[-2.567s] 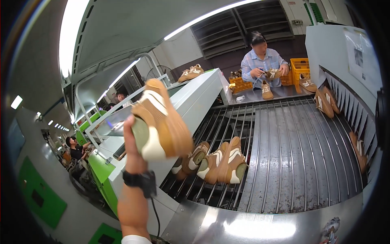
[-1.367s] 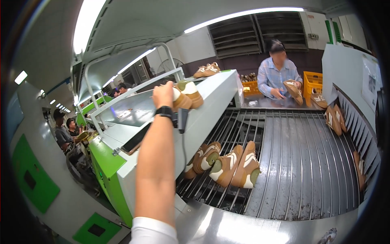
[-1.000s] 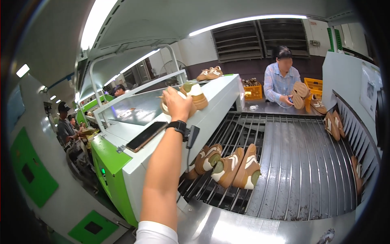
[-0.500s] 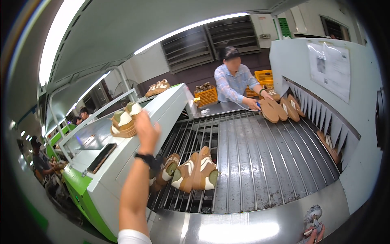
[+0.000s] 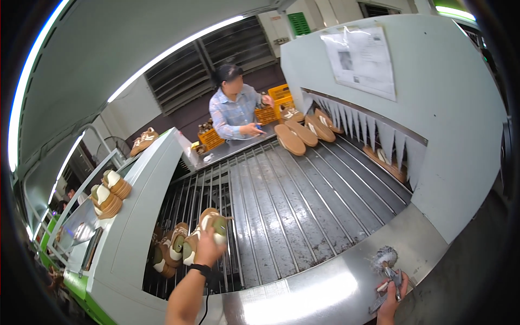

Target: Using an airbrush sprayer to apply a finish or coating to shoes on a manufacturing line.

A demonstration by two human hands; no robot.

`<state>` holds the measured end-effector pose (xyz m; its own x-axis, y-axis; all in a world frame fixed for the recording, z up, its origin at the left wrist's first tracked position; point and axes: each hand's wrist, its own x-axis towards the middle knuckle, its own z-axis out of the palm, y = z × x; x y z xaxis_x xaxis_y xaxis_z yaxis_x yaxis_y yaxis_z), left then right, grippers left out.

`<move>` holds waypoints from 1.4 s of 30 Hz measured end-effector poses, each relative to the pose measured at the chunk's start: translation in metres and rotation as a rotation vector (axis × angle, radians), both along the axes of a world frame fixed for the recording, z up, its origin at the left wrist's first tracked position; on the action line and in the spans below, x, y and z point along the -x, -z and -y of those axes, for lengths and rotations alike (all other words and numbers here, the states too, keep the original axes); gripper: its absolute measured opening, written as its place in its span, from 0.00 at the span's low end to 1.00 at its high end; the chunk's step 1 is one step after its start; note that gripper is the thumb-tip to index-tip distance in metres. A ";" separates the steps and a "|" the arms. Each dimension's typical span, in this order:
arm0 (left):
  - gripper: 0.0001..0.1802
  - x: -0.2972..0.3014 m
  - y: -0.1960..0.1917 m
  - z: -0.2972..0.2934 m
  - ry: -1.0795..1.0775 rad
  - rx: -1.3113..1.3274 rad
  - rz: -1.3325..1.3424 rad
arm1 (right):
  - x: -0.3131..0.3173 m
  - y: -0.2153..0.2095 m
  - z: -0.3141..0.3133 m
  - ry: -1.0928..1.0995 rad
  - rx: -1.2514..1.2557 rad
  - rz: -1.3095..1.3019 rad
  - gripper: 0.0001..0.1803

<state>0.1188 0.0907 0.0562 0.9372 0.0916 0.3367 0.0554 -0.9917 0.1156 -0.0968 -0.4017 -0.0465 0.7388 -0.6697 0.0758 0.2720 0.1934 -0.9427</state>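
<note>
My left hand point(image 5: 207, 250) is closed around a tan and white shoe point(image 5: 212, 225) at the near left of the metal roller conveyor point(image 5: 292, 206). Two more tan shoes point(image 5: 167, 253) lie on the rollers just left of it. A pair of tan and white shoes point(image 5: 108, 193) rests on the grey machine top point(image 5: 142, 216) further left. My right hand point(image 5: 389, 302) is at the lower right over the steel ledge point(image 5: 325, 281), gripping a small tool with a fuzzy grey brush head point(image 5: 385, 259).
A co-worker in a blue checked shirt point(image 5: 234, 110) stands at the far end beside yellow crates point(image 5: 277, 99). Tan soles point(image 5: 297, 137) lie on the far rollers. A white housing point(image 5: 417, 108) with a toothed curtain walls the right side. Another pair of shoes point(image 5: 142, 142) sits on the far machine top.
My left hand set a shoe on the grey machine top, then dropped back to the rollers and closed on another shoe. The view swung right and my right hand came into sight.
</note>
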 end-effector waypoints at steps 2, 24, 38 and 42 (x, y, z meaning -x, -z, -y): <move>0.26 0.004 -0.032 -0.010 -0.072 0.469 0.046 | 0.000 -0.007 -0.006 0.002 -0.047 -0.020 0.24; 0.53 0.142 -0.049 0.184 0.352 0.452 -1.232 | 0.000 -0.026 0.025 -0.036 0.089 -0.145 0.23; 0.42 0.187 -0.004 0.207 0.139 1.709 -0.956 | -0.037 -0.098 -0.029 -0.771 -0.018 -0.089 0.23; 0.46 0.185 -0.001 0.201 0.186 1.677 -0.959 | -0.052 -0.100 -0.038 -0.816 0.031 -0.088 0.21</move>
